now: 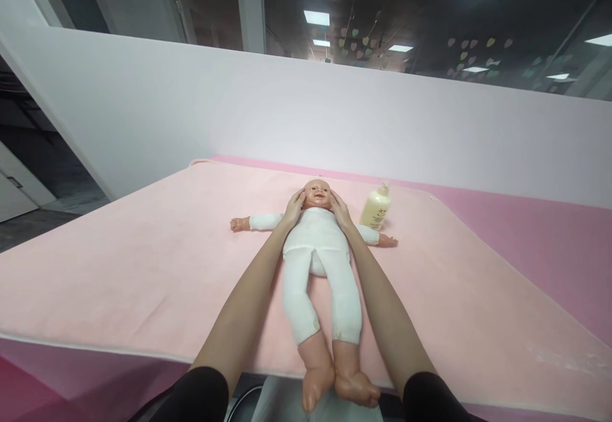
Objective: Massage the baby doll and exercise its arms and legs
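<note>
Pink mat (143,250): spread beneath both hands and out to either side of them, over a deeper pink tabletop (526,237) visible to the right of the right hand.
Doll (316,227): face up on the mat, head between the hands, white cloth body running back between the forearms (251,298).
Left hand (294,208): laid against one side of the doll's head (317,196), fingers extended rather than curled round.
Right hand (341,210): laid against the opposite side in the same way, apart from the left, clamped on nothing.
Doll's arms (265,221): stretched out sideways, past the outer side of each hand.
Doll's feet (318,380): well behind the hands, out over the mat's near edge.
Pump bottle (375,210): standing just outside the right hand, beside one doll arm, untouched.
White wall (335,109): beyond the hands.
Head contact: apparently under way, with doll laid out and both hands placed; release not yet done.
Bottle's part: any lotion on the palms impossible to tell; number of strokes made or remaining, likewise.
</note>
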`<control>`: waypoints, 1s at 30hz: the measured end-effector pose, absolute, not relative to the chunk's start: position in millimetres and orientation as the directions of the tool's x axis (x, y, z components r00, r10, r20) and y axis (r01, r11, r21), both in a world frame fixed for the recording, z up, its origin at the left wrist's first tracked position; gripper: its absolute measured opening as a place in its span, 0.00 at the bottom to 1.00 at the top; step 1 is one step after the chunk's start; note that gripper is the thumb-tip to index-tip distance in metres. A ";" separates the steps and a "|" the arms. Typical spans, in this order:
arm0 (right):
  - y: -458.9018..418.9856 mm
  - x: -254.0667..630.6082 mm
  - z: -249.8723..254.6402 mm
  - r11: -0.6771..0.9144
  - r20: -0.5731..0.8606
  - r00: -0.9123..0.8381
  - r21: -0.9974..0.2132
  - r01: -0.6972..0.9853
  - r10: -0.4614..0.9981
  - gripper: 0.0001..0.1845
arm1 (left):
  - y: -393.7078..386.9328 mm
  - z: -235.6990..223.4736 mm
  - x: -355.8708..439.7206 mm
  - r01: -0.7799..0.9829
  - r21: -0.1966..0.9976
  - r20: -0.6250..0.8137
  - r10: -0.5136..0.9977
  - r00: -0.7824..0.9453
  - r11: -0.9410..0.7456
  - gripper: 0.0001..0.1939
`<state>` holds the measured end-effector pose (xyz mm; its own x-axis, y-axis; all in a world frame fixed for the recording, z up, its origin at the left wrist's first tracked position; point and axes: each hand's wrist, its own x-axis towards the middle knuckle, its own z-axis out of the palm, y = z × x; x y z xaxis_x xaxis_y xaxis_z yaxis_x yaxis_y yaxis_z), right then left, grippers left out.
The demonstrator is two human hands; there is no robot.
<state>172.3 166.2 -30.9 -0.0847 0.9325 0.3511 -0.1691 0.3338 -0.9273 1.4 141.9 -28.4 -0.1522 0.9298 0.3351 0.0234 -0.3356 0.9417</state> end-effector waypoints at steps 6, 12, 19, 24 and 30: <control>161.5 172.3 -32.4 0.357 0.368 -0.099 -0.927 -0.115 0.925 0.51 | 145.5 -29.2 8.6 0.229 0.904 0.402 0.900 -0.169 -0.361 0.38; 154.7 172.8 -29.7 0.376 0.382 -0.079 -0.923 -0.083 0.921 0.49 | 146.2 -34.6 10.1 0.287 0.880 0.435 0.884 -0.173 -0.378 0.41; 152.2 172.8 -26.6 0.374 0.379 -0.062 -0.924 -0.082 0.923 0.45 | 149.6 -36.2 7.7 0.266 0.884 0.431 0.891 -0.141 -0.385 0.40; 158.8 175.2 -32.1 0.412 0.420 -0.084 -0.906 -0.098 0.904 0.44 | 150.1 -37.5 6.5 0.268 0.872 0.452 0.884 -0.120 -0.409 0.37; 160.6 176.8 -29.8 0.385 0.390 -0.104 -0.921 -0.065 0.915 0.46 | 151.6 -38.3 5.8 0.296 0.856 0.469 0.877 -0.103 -0.423 0.35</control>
<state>176.8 160.6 -29.8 -0.1037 0.9151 0.3897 -0.0652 0.3847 -0.9207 5.8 151.6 -38.3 -0.1027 0.8774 0.4685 0.2963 -0.4227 0.8565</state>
